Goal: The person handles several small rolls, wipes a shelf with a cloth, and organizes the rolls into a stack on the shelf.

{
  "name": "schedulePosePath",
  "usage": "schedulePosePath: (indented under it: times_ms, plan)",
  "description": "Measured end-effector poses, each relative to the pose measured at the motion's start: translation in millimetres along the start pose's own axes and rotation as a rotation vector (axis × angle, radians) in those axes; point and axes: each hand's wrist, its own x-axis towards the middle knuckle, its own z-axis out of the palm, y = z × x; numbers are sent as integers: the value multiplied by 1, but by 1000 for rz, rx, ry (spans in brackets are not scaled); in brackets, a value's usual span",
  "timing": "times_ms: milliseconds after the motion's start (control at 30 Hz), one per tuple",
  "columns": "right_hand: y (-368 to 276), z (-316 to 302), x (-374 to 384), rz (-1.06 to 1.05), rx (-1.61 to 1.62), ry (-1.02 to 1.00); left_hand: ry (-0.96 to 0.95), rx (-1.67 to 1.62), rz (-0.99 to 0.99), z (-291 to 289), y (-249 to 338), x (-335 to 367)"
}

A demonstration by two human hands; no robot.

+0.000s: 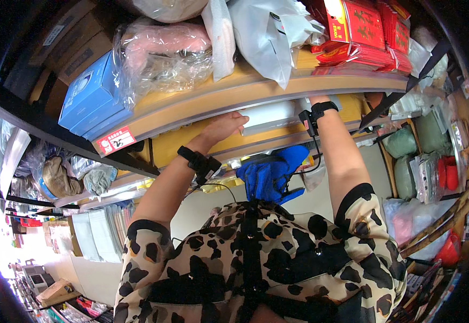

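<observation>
Head view only, so one angle to go by. Both arms are stretched up into a wooden shelf [202, 102] packed with stock.

The left hand [224, 127] is laid flat on the near left end of a flat white box [269, 116] tucked in the gap under the upper shelf board; the fingers are held together against it rather than curled around, so the grip looks flat and pressed on, not pinching. A black wrist strap [197, 161] with a cable is worn on that arm.

The right hand is mostly hidden behind the shelf edge at about 1 o'clock from the box, so whether that grip is spread or closed can't be told. Only the wrist with its black band [317, 110] is seen, just beside the box's right end.

Around it: a blue carton [91, 97] at 9 o'clock of the box, a clear plastic bag with pink stuff [164, 51] at 11 o'clock, white plastic bags [266, 32] at 12, and red packets [363, 29] stacked at 1 to 2 o'clock. A blue cloth bag [269, 175] is hung at 6 o'clock, right below the box. Green bundles [401, 142] are stored off at 3 o'clock.
</observation>
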Motion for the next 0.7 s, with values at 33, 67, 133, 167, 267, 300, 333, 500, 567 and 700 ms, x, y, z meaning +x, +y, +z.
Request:
schedulePosePath:
  times_ms: [33,67,133,167,267,300,333,500,567,700]
  plan:
    - [-1,1,2,-2,6,-1,0,1,-2,1,0,1]
    - [-1,2,0,2,11,-7,19,-42,-18,4,-1,2]
    - [-1,3,2,0,18,-10,40,-89,-40,7,-5,3]
    - [-1,2,0,2,18,-13,42,-107,-8,8,-7,4]
    - [-1,5,0,6,28,-19,46,-138,27,9,-16,7]
    - [-3,6,-6,15,27,-25,50,-148,29,8,-18,6]
    - [-3,6,-5,16,37,-30,49,-152,21,7,-19,5]
    - [-23,5,-15,25,182,-53,9,-244,17,-4,-20,-1]
    - [-43,-6,-30,18,328,-53,-14,-280,-16,-2,-22,1]
    - [-110,-41,-71,-88,601,-13,11,-978,192,15,-17,7]
